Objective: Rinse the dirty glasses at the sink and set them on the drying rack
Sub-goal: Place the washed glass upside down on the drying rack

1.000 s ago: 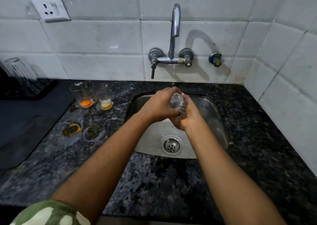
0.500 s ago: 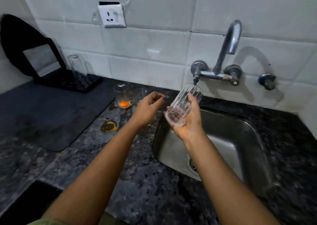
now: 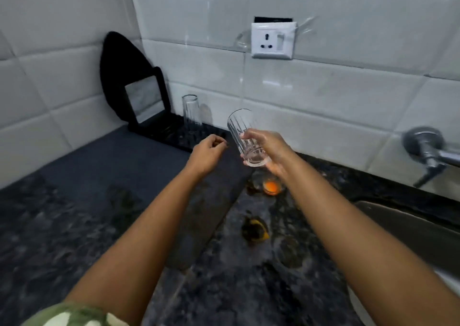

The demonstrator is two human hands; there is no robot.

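Carrying ribbed glass in right hand, now nearer drying rack.

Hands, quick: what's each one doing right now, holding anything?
Left hand: empty, fingers loosely curled, touching nothing.
Right hand: closed around the clear ribbed glass, held in the air.

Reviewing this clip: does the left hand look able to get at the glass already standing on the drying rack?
Probably yes. The left hand is empty, loosely curled, hovering just short of the drying rack; nothing lies between it and the standing glass. The right hand holds the rinsed glass off to the side.
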